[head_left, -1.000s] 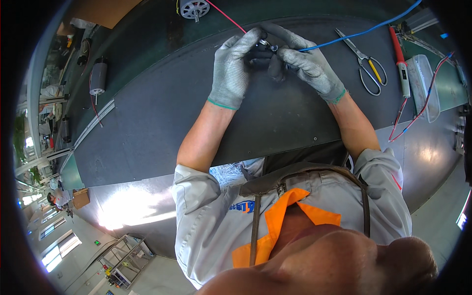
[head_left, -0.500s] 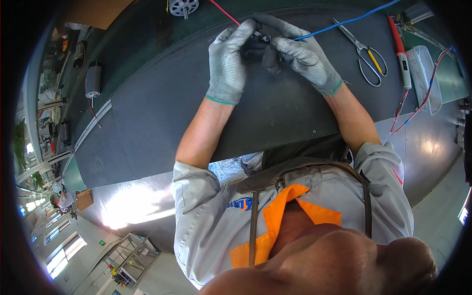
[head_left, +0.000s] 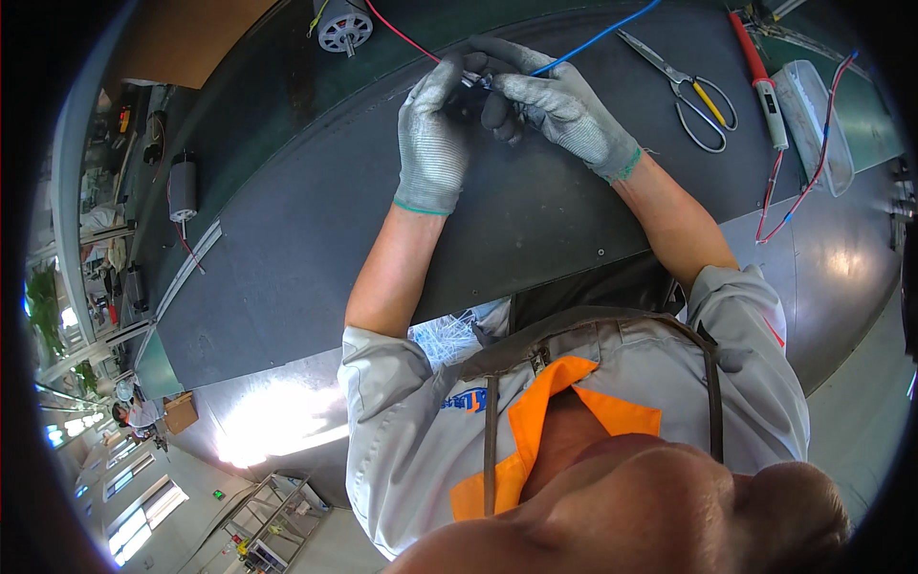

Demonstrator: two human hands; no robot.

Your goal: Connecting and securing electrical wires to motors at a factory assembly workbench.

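Note:
Both my hands wear grey-white knitted gloves with dark fingertips and meet over the far part of the dark mat. My left hand (head_left: 430, 148) is closed, its thumb and fingers pinching a small dark and metallic part (head_left: 476, 81) where a red wire (head_left: 402, 35) comes in. Beside it my right hand (head_left: 569, 115) is closed too, with a blue wire (head_left: 602, 36) running out of its fingers toward the top edge. How the wires meet the part is hidden by the fingers.
A silver motor (head_left: 344, 31) lies beyond my hands, another motor (head_left: 182, 187) at far left. Scissors (head_left: 690, 86) with yellow on one handle, a red-and-white soldering-iron-like tool (head_left: 768, 110) and a clear plastic box (head_left: 813, 129) lie to the right. A metal strip (head_left: 186, 273) edges the mat.
The whole view has turned slightly, so more of the far motor shows. My hands stay together on the small part, now a little further left and up in the picture.

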